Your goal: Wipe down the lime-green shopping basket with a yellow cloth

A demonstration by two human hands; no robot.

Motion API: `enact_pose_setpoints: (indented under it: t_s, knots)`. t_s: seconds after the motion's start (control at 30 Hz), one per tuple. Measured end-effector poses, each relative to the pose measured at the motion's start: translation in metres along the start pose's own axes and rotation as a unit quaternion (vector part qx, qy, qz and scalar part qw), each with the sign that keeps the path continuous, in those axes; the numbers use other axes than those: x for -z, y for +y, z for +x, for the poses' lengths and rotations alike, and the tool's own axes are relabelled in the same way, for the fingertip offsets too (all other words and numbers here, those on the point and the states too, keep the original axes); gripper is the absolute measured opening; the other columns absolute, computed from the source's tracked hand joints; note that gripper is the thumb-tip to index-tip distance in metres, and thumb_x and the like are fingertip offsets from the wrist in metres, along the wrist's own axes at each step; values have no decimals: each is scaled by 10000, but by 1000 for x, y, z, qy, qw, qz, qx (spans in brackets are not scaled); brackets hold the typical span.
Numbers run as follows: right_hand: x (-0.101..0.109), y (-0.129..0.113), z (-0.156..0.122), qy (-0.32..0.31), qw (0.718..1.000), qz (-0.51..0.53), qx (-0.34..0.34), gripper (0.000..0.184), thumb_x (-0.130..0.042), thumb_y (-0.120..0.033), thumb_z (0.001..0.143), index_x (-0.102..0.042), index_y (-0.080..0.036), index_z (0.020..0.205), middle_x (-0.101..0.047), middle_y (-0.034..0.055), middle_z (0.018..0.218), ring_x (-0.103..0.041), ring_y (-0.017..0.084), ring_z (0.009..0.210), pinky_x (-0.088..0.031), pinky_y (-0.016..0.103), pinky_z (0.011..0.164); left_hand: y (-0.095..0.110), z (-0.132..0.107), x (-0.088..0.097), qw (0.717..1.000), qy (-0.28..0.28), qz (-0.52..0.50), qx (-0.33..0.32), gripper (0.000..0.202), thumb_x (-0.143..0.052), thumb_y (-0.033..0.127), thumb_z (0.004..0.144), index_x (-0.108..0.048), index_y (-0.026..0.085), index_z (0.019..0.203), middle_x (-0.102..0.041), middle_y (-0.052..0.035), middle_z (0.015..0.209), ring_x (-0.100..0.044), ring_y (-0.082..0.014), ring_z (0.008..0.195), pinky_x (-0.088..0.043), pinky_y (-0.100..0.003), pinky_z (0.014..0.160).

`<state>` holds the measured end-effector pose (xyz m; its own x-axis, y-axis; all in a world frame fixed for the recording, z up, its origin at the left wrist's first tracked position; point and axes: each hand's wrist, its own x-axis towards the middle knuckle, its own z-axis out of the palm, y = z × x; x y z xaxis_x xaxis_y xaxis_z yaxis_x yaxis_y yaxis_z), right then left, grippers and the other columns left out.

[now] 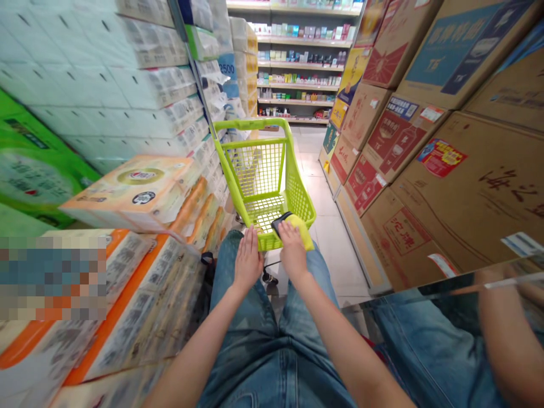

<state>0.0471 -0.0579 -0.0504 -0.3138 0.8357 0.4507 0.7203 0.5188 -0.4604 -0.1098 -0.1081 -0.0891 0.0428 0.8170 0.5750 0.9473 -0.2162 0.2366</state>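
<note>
My right hand [293, 243] lies over a yellow-and-black soft-looking piece [306, 231], fingers fairly straight; my thumb is hard to make out, so I can't tell if I'm gripping it or just resting on it. The piece sits at my right knee, beside the near right corner of the lime-green shopping cart [301, 190]; whether it touches the rim I can't tell. I'd expect it light, limp and hard to break, best pinched by its dark edge. My left hand [249, 258] is flat on my left knee, fingers together and holding nothing, near the cart's near left corner. The cart looks like stiff plastic, with its far rim the natural grip. Beyond its left edge, the tissue packs [157, 187] crowd close; past its right edge, pale floor tiles [325, 226] give more room before the stacked cartons [402, 226].
</note>
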Motion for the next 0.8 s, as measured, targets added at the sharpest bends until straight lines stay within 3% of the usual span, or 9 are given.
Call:
enact_pose_setpoints:
  t_s: [0.1,0.17,0.23,0.4,0.47,0.6,0.8]
  knots:
    - [-21,-44,-7,-28,998,21,50,730,-399,47,739,-458,-83,1455,-461,145,1515,-365,224,1450,-277,460,1223,-3,-1,2,1000,-9,3,-2,799,-425,126,895,-4,96,1573,-213,-202,1619,-180,-292,1513,-314,-518,1186]
    - [-20,-46,-9,-39,997,23,67,722,-393,43,752,-460,-98,1456,-467,134,1513,-367,214,1449,-274,460,1223,-5,-1,4,1000,-16,5,-8,784,-421,128,900,-22,105,1575,-221,-194,1619,-188,-288,1511,-310,-511,1189]
    - [-8,-26,-8,-44,996,15,70,726,-379,50,746,-488,-131,1441,-504,113,1489,-394,207,1432,-262,477,1223,-5,0,7,1000,-19,8,-14,775,-416,125,904,-32,119,1577,-230,-179,1620,-194,-282,1510,-303,-504,1193]
    - [33,59,12,4,999,-46,17,689,-374,55,740,-561,-151,1370,-583,113,1411,-468,214,1370,-240,501,1216,-2,2,8,1000,-16,10,-3,794,-415,93,883,-38,138,1581,-256,-149,1617,-207,-265,1508,-289,-487,1206]
    - [44,83,22,-1,998,-58,37,632,-382,45,762,-603,-170,1313,-628,105,1345,-505,212,1325,-242,494,1211,0,2,7,1000,-15,12,-6,809,-423,84,872,-37,140,1581,-256,-148,1617,-210,-267,1507,-296,-490,1203]
    - [53,99,33,-25,993,-75,88,494,-401,3,823,-646,-194,1204,-675,91,1184,-543,212,1235,-247,464,1204,3,2,7,1000,-13,21,-6,823,-425,68,855,-44,137,1580,-254,-139,1619,-207,-261,1508,-298,-483,1204]
    - [55,103,31,-5,991,-92,93,417,-399,-10,840,-656,-171,1127,-669,87,1066,-565,219,1139,-255,430,1202,6,4,5,997,-29,55,-42,842,-394,31,835,-2,112,1577,-237,-153,1619,-207,-240,1507,-284,-449,1210]
